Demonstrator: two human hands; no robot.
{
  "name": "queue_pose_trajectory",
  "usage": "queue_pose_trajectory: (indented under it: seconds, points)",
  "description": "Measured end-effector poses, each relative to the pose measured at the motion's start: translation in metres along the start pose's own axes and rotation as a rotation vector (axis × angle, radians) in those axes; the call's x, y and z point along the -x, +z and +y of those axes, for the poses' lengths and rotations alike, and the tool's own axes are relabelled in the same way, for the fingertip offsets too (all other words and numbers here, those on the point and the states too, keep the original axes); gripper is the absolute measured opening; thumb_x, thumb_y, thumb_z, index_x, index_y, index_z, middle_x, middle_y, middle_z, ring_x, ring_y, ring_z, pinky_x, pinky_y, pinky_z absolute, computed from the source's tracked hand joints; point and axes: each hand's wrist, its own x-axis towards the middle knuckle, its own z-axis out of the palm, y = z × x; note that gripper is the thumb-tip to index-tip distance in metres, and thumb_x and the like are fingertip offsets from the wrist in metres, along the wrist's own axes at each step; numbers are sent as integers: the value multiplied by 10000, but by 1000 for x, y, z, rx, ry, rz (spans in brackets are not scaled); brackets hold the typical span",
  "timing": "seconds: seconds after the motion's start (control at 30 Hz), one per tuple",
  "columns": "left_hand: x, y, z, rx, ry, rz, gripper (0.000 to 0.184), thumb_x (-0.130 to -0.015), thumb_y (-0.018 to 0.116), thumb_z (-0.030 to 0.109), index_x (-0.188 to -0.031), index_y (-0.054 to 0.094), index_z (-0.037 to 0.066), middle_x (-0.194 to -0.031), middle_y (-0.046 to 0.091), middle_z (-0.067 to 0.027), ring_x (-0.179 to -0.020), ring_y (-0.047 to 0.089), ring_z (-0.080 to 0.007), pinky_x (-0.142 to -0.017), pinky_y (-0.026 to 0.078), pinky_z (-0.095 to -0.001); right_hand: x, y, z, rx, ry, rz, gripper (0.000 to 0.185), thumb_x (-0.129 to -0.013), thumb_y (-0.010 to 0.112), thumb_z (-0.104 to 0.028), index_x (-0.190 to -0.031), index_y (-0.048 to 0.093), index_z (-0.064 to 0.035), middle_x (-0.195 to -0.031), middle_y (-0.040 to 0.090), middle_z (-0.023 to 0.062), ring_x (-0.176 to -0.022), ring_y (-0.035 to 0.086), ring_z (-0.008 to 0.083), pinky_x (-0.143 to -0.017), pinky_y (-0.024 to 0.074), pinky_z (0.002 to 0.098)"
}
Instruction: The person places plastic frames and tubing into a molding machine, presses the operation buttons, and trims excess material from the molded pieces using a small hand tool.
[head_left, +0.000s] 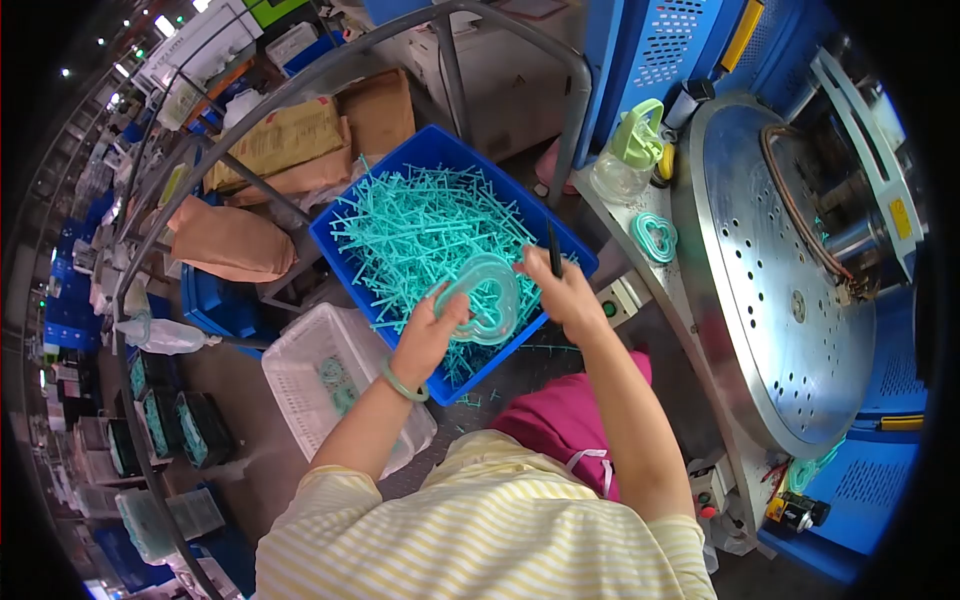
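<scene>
My left hand point(436, 328) is closed on the rim of a translucent teal plastic piece point(485, 268), rounded and frame-like with an opening in its middle. A pale green bangle point(404, 385) circles that wrist. Close by on the right, my right hand point(566, 296) grips a thin black-handled tool point(553, 245) pointing upward; its working end I cannot make out. Both hands are above a blue bin point(437, 142), which is heaped with thin teal plastic sprues point(420, 215). Whether the tool touches the piece cannot be told.
A white crate point(290, 375) with a few teal pieces stands left of the bin. On the right, a ledge beside the round metal machine plate point(765, 300) bears a green-lidded bottle point(628, 155) and stacked teal pieces point(654, 238). A grey tubular rail point(345, 52) curves behind the bin.
</scene>
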Motion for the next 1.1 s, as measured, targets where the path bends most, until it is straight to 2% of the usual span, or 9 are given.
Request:
queue_pose_trajectory:
  seconds: [0.1,0.23,0.37,0.43,0.77,0.83,0.93,1.0,1.1]
  points:
    - [11,22,6,42,-82,-84,402,-941,552,308,-1158,495,-26,-871,569,5,-840,537,-72,-835,413,-234,34,-7,18,20,-168,-161,489,-841,681,-360,-1116,588,33,-959,644,79,-890,567,132,-794,451,293]
    - [8,43,11,141,-210,-181,365,-929,581,244,-1178,512,-14,-920,612,-12,-867,550,-68,-790,438,-234,57,-27,41,97,-253,-37,329,-836,699,-303,-910,613,5,-753,608,8,-671,505,66,-582,421,253]
    - [-9,62,19,-307,104,-266,205,-905,602,214,-994,630,32,-818,635,-24,-710,588,-103,-639,463,-269,81,-32,43,27,-228,91,246,-839,676,-235,-857,606,0,-673,544,-4,-607,446,45,-510,366,244]
    - [-9,74,33,-971,499,-215,156,-855,631,188,-904,645,40,-740,632,-59,-618,601,-190,-561,456,-312,86,-39,44,119,-207,168,239,-835,666,-229,-845,603,1,-654,536,-6,-592,442,46,-501,356,247]
    - [-23,91,35,-840,1011,-189,81,-860,623,135,-856,610,56,-645,580,-63,-504,545,-196,-470,422,-313,90,-63,70,-194,-102,448,253,-875,633,-266,-890,616,-14,-692,568,-26,-624,493,45,-528,405,243]
    - [-10,98,33,-415,203,-345,149,-914,565,164,-925,627,29,-661,598,-28,-488,519,-91,-448,405,-242,95,-63,71,-37,-192,503,251,-868,642,-273,-884,605,-25,-675,579,-1,-601,517,69,-523,410,256]
    - [-3,106,14,-246,-217,-478,215,-939,522,184,-954,643,6,-697,616,-16,-516,503,-33,-453,400,-193,100,-57,66,212,-336,579,256,-848,662,-282,-873,582,-40,-661,596,61,-568,567,137,-515,427,288]
    - [-2,117,6,-227,-233,-476,214,-934,530,185,-938,650,8,-701,624,-26,-514,510,-42,-456,405,-191,107,-47,56,369,-445,612,267,-814,688,-274,-913,557,-63,-687,618,133,-573,624,269,-508,450,346]
    - [-2,125,-14,-111,-212,-437,218,-926,543,186,-891,666,9,-693,636,-38,-507,525,-57,-461,409,-183,107,-45,61,557,-522,649,205,-823,681,-194,-911,572,-43,-683,622,108,-567,606,177,-522,450,290]
